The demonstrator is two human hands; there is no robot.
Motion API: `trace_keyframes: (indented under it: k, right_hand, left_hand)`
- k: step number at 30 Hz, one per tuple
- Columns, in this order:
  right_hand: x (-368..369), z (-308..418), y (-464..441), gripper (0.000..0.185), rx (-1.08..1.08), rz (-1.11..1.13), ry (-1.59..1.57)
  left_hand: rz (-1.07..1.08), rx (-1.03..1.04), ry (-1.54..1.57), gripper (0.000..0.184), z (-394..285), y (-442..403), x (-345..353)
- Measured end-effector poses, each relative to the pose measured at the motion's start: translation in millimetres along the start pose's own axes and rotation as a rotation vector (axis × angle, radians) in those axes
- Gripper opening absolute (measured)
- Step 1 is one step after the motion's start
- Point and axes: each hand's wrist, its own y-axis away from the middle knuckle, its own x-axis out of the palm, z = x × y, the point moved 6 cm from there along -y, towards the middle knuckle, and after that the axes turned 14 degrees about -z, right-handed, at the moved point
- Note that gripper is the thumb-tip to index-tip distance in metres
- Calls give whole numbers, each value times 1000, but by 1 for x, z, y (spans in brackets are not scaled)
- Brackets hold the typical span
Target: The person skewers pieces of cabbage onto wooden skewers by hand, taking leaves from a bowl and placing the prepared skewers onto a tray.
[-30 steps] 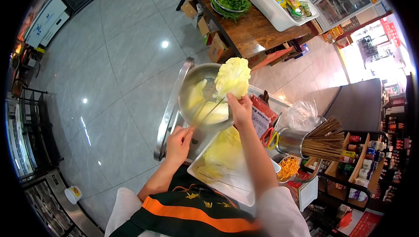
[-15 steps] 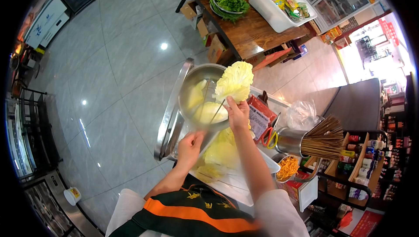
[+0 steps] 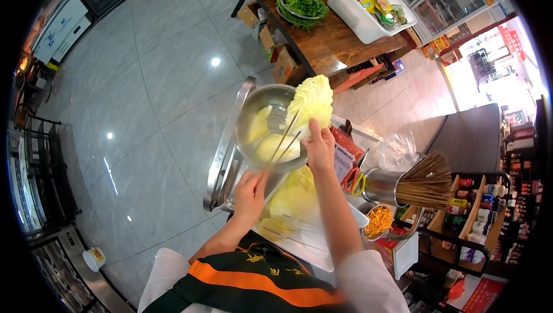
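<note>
My right hand (image 3: 319, 143) pinches the base of a yellow cabbage leaf (image 3: 311, 101), held up over the right rim of a steel bowl (image 3: 241, 118). Closed round the lower ends of thin skewers (image 3: 280, 153) is my left hand (image 3: 250, 195), below the bowl; their tips point up toward the leaf. Inside the bowl lie pale cabbage pieces (image 3: 277, 148). Under my wrists a white tray (image 3: 315, 253) holds more cabbage leaves (image 3: 292, 198) and several skewers. Whether a skewer tip touches the leaf cannot be made out.
Right of the bowl are a red packet (image 3: 344, 146), scissors (image 3: 359, 181), a plastic bag (image 3: 397, 152), a steel container of sticks (image 3: 382, 186) and a bowl of orange shreds (image 3: 378, 221). A wooden table (image 3: 340, 48) beyond carries greens (image 3: 303, 5) and a white bin (image 3: 368, 28).
The skewers in my left hand have swung, and their tips now point nearer the leaf. My left hand has shifted slightly right. The leaf has turned more upright in my right hand.
</note>
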Motion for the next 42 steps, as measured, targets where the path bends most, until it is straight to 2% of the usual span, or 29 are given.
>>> trace_keyframes:
  k: [6, 16, 19, 21, 25, 27, 30, 36, 40, 42]
  right_hand:
    - [12, 5, 2, 26, -25, -65, -39]
    - [16, 3, -2, 24, 19, -38, -63]
    - [21, 2, 1, 25, 71, -21, -105]
    - [21, -5, 5, 25, 205, -80, -107]
    - [19, -11, 0, 27, 178, -48, -125]
    - [17, -15, -1, 28, 271, -77, -176]
    - [21, -14, 2, 36, 287, -52, -157]
    - [21, -15, 6, 36, 343, -78, -166]
    - [14, -19, 1, 30, 292, -81, -158]
    - [11, -15, -7, 30, 119, -71, -89]
  left_hand:
    - [-13, 123, -19, 20, -2, 0, 0]
    - [-24, 128, -17, 21, -6, -8, 1]
    - [-21, 120, -18, 21, -6, -9, 1]
    - [-33, 148, -7, 20, -7, -9, 1]
    - [-37, 132, 24, 20, 1, -13, 3]
    - [-45, 126, 28, 19, 2, -14, 2]
    - [-53, 141, 31, 19, 1, -14, 2]
    - [-50, 134, 42, 18, 1, -14, 2]
    - [-34, 86, 47, 17, -1, -14, -1]
    - [9, 68, -7, 14, -5, -15, -4]
